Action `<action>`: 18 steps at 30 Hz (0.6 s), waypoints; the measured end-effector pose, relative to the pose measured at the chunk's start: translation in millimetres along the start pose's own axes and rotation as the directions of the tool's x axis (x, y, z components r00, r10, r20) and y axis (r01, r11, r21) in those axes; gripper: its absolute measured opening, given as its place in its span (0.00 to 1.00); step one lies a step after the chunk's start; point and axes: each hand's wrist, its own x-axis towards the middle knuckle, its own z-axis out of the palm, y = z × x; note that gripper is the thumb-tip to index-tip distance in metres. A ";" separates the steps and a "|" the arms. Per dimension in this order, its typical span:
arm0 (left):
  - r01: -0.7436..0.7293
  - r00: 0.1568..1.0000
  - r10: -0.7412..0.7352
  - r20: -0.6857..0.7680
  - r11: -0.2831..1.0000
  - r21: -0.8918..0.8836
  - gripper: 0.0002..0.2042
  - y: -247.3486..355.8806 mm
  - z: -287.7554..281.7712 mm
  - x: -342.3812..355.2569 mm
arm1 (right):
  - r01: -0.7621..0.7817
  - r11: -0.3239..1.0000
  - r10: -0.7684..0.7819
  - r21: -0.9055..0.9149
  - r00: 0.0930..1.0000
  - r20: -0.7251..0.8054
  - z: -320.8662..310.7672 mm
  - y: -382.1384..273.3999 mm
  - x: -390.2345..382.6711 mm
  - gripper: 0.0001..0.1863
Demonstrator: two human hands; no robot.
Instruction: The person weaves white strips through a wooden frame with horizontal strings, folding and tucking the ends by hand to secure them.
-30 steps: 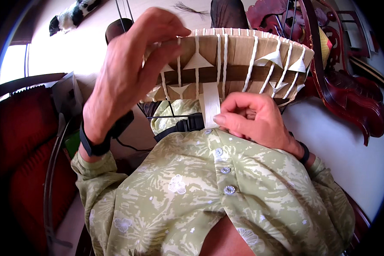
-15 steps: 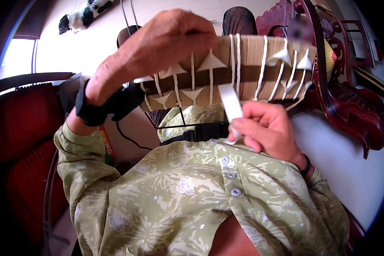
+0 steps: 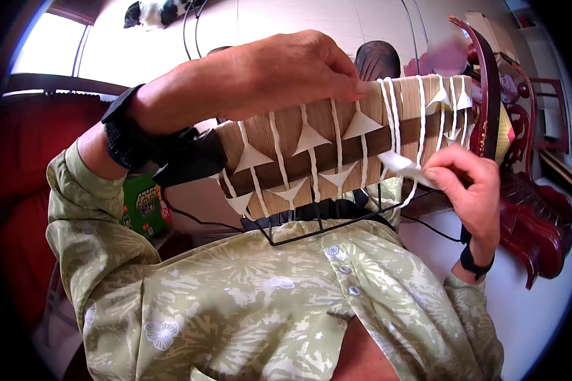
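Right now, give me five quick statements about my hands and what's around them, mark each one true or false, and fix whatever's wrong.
1. The right hand pinches a white strip. True.
2. The left hand is at the lower edge of the tan slatted piece. False: it is at the upper edge.
3. White cords run across the tan slatted piece. True.
4. The black-and-white animal is at the lower right of the view. False: it is at the upper left.
5. The shirt is plain red. False: it is light green and patterned.
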 end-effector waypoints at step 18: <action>-0.392 0.916 0.377 -0.136 0.914 -0.106 0.29 -76.9 -4.7 -46.6 | 0.724 0.609 -0.760 -0.324 0.650 0.023 111.0 -76.5 60.4 0.17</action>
